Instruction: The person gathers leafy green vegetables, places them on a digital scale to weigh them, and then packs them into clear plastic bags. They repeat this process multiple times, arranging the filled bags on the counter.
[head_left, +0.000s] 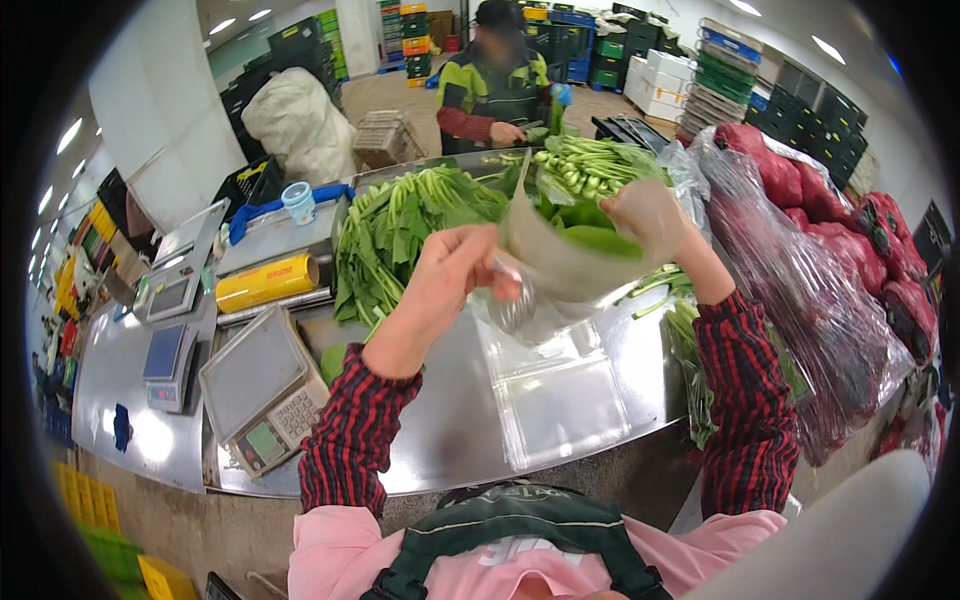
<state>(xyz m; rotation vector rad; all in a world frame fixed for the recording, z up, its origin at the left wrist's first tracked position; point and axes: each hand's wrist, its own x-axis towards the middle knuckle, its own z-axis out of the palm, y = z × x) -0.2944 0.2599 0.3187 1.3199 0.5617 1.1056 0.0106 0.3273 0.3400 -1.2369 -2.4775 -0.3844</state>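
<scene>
Between my raised hands is a clear plastic bag (555, 259), blurred by motion. My left hand (465, 266) pinches its left edge, and my right hand (649, 217) is closed on the right side, partly behind the film. Green leaves (600, 232) show at the bag's mouth; whether they are fully inside, I cannot tell. Below, a stack of flat clear bags (562, 405) lies on the steel table (442, 420). Leafy greens with pale stems (420, 217) are heaped beyond my left hand. Another pile of stemmed greens (600, 165) lies beyond the bag.
A keypad scale (255, 382) and a yellow film roll (266, 283) occupy the left side, near a small tub (299, 202). Red mesh sacks (825, 225) under plastic wrap bulk at right. Across the table, a person (495, 82) handles greens, one hand gloved in blue.
</scene>
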